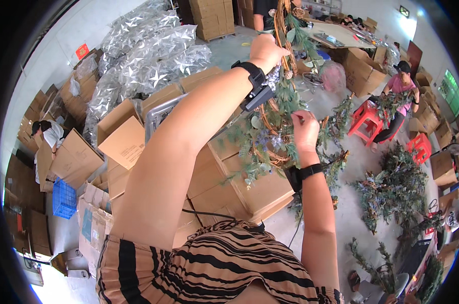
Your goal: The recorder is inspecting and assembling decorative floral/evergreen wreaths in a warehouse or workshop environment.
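A twig wreath (pixel 276 133) with green sprigs, bluish flowers and small pine cones hangs upright in front of me. High up, my left hand (pixel 266 52) is closed round its bare vine ring, arm raised. Lower down at the wreath's right side is my right hand (pixel 306 133), thumb and fingertips pinched together beside the leaves. What those fingertips hold, if anything, is too small to make out. Both wrists wear black straps, the left one with a dark box on it.
Cardboard boxes (pixel 224 190) stand below the wreath. Star decorations in clear plastic (pixel 148 61) are heaped at the far left. More greenery (pixel 391 185) lies on the floor at right, near red stools (pixel 365 121) and a seated person (pixel 402 96). Another person (pixel 52 137) bends over boxes at left.
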The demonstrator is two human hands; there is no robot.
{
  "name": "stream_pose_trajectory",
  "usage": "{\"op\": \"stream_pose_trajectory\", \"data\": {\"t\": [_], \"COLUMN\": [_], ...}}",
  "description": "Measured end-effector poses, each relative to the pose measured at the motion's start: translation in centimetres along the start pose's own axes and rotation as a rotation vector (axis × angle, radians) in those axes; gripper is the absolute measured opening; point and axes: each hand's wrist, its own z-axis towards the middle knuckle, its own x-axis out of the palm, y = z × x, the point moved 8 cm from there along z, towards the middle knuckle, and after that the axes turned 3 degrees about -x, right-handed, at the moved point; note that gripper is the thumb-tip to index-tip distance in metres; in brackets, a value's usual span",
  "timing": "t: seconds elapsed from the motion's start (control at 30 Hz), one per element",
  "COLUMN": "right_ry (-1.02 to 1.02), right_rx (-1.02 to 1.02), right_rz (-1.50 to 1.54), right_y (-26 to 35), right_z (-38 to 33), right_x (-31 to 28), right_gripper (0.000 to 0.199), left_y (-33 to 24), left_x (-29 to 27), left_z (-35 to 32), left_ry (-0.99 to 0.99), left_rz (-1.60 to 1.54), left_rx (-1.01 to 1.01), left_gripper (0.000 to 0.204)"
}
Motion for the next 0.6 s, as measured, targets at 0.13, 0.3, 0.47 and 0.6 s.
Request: {"op": "stream_pose_trajectory", "data": {"t": [0.13, 0.3, 0.47, 0.6], "right_ry": [-0.051, -0.031, 0.04, -0.045], "right_rx": [0.002, 0.061, -0.063, -0.148], "right_rz": [-0.031, 0.035, -0.25, -0.33], "right_y": [-2.2, 1.7, 1.3, 1.3], "right_z": [1.3, 1.0, 1.0, 2.9], "right_x": [-1.1, -1.6, -0.2, -3.7], "right_gripper": [0.007, 0.019, 0.017, 0.013], "left_y": [-0.6, -0.8, -1.0, -0.8], "left_x": [-0.2, -0.4, 0.2, 0.0], "left_z": [-0.8, -0.9, -1.1, -1.4], "left_ry": [0.012, -0.04, 0.016, -0.024], "left_rz": [0.016, 0.105, 0.042, 0.069], "left_rx": [0.02, 0.072, 0.109, 0.12], "left_gripper": [0.027, 0.03, 0.031, 0.028]}}
